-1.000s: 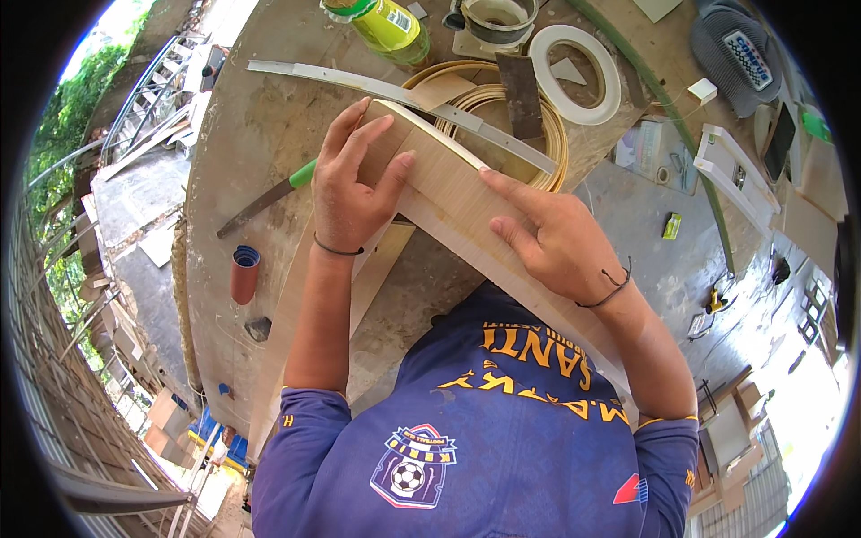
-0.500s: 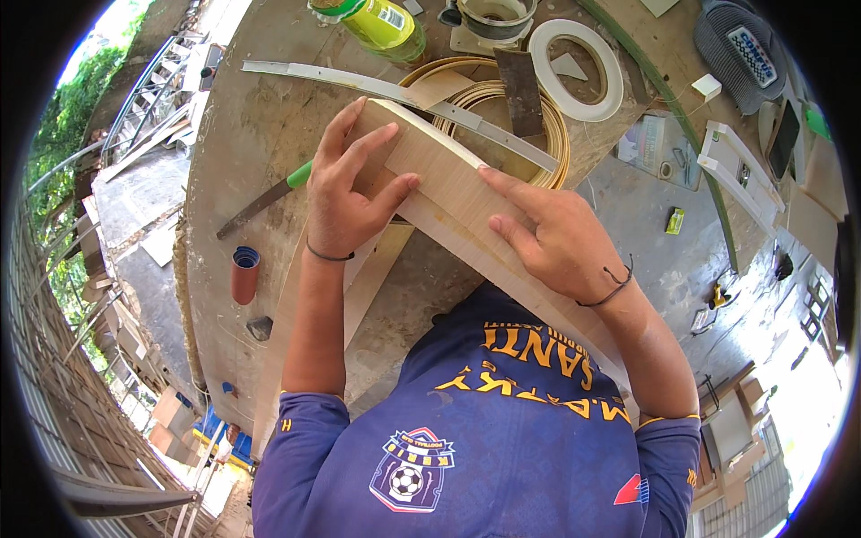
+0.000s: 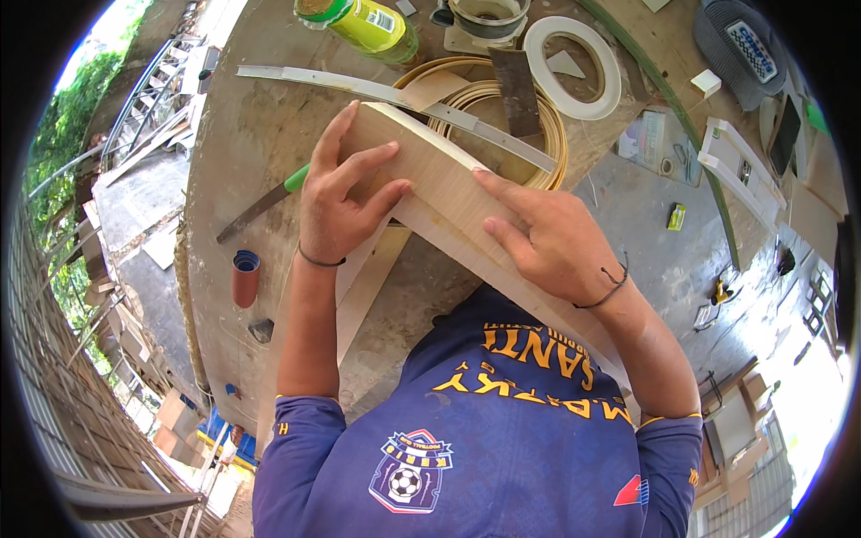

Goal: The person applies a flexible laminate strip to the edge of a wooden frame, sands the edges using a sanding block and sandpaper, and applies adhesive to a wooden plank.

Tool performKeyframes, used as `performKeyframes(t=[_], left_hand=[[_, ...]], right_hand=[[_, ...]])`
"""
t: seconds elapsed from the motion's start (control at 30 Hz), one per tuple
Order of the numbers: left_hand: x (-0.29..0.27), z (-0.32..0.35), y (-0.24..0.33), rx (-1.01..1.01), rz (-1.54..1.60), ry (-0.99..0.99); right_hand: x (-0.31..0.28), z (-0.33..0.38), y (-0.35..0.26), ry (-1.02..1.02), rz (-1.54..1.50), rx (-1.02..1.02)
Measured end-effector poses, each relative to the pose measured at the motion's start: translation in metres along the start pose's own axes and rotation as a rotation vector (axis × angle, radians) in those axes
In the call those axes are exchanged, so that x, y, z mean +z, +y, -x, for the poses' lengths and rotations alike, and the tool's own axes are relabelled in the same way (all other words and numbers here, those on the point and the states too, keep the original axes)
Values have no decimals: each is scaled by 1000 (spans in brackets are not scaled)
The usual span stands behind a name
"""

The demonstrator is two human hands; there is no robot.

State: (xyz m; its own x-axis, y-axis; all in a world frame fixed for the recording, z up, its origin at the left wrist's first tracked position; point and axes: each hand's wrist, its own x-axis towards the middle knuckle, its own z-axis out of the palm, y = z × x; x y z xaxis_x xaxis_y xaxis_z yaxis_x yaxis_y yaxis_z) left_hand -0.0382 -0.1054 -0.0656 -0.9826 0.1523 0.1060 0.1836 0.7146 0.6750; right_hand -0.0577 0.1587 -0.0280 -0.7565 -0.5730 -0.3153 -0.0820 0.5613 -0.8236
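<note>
A pale wood-grained board [image 3: 430, 179] lies slantwise before me, running from upper left to lower right, with a lighter strip along its far edge. My left hand [image 3: 345, 197] grips its left end, fingers spread over the corner and thumb on the face. My right hand [image 3: 560, 238] holds the far edge further right, index finger along the edge and thumb pressed on the face. Its remaining fingers are hidden behind the board. A long thin wooden strip [image 3: 359, 296] passes under my left forearm.
Beyond the board lie a coil of edging strip [image 3: 556, 170], a curved metal strip [image 3: 359, 85], a white ring-shaped roll [image 3: 612, 81] and a green-capped bottle [image 3: 372, 31]. To the left are a green-handled knife [image 3: 256, 211] and a reddish cylinder [image 3: 245, 280]. A cap [image 3: 737, 54] sits far right.
Both hands and the board have shifted very slightly left. The grip of each hand stays the same.
</note>
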Motion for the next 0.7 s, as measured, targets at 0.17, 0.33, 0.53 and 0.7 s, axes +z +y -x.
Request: performKeyframes(t=[0.17, 0.33, 0.53, 0.7], left_hand=[[1, -1, 0, 18, -6, -2], [1, -2, 1, 23, 3, -2], [-6, -4, 1, 40, 36, -68], [-7, -3, -4, 31, 27, -94]], right_hand=[[1, 0, 0, -14, -10, 8], [4, 0, 3, 10, 0, -13], [6, 0, 5, 33, -9, -33], [4, 1, 5, 25, -36, -16]])
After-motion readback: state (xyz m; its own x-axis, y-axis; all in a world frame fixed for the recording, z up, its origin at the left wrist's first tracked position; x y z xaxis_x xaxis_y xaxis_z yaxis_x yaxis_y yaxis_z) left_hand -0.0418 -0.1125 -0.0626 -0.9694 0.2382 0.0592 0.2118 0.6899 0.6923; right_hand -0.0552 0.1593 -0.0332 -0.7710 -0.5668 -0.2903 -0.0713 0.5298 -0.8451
